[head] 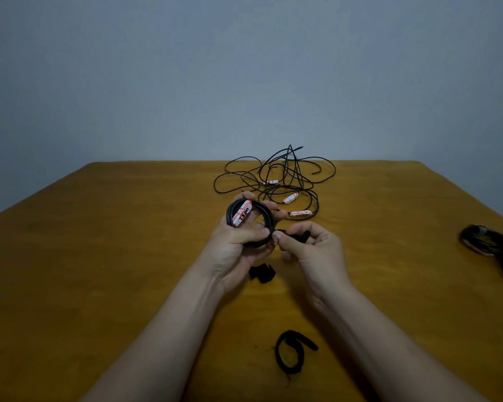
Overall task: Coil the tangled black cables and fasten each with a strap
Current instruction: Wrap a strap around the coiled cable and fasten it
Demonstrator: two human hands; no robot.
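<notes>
Coiled cable [260,206], a round black bundle with a white and orange label [241,213], stands upright in the left hand [235,248]. The fingers curl round its left and lower edge and the thumb presses across the front. The ring's open face is turned toward the person. At its lower right edge a black strap [298,237] meets the bundle and runs out sideways to the right, crossing the strands there. The right hand [314,245] pinches that strap just beside the coil, so it is the hand placed to wind the strap round. Judging by this, fastening is underway, not finished. Beyond both hands lies the tangled cable [273,181] on the desk [128,256]. Far right of the hands rest bundled coils [488,242].
</notes>
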